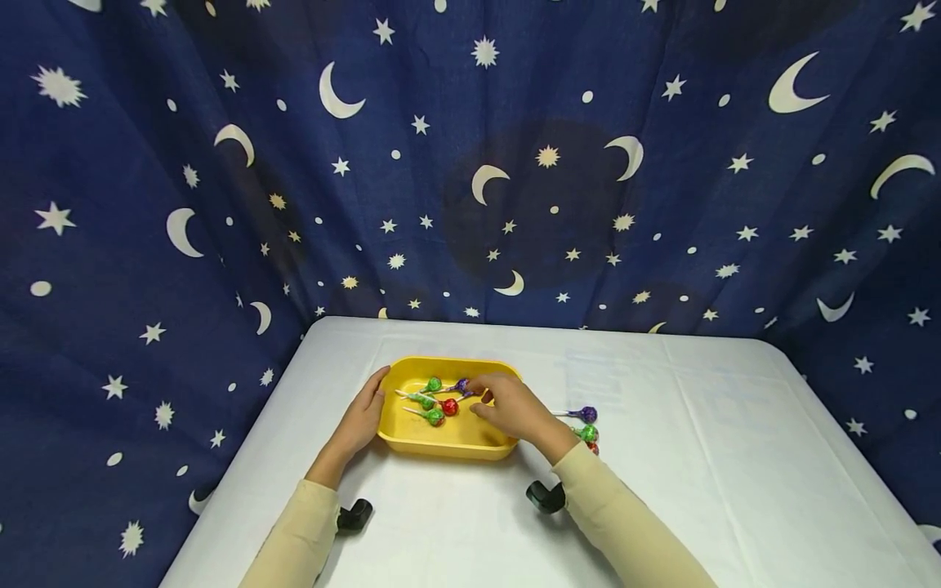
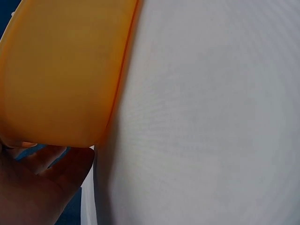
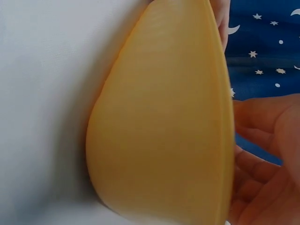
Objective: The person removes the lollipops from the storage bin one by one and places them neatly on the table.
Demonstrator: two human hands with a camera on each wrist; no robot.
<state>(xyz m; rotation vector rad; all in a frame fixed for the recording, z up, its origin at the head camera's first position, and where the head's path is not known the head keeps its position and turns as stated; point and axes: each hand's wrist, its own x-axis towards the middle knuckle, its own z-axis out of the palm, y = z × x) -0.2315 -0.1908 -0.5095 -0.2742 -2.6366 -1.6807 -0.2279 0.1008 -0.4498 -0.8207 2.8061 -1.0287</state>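
Observation:
A shallow yellow tray (image 1: 444, 449) stands on the white table, holding several wrapped lollipops. Among them are green lollipops (image 1: 434, 417), a red lollipop (image 1: 449, 407) and, nearest the right hand, a purple lollipop (image 1: 461, 385). My left hand (image 1: 360, 420) rests against the tray's left end, fingers fairly straight along its outer wall. Over the tray's right part is my right hand (image 1: 507, 403), its thumb and forefinger apart beside the purple lollipop. From the right wrist, the tray wall hides the fingertips of that hand (image 3: 267, 154).
Right of the tray, another purple lollipop (image 1: 587, 415) and a green lollipop (image 1: 588, 434) lie on the table (image 1: 698, 433), with a red one partly behind the sleeve. Black wrist devices show below the left (image 1: 356, 516) and right (image 1: 546, 496) forearms. A starry blue curtain (image 1: 441, 163) hangs behind.

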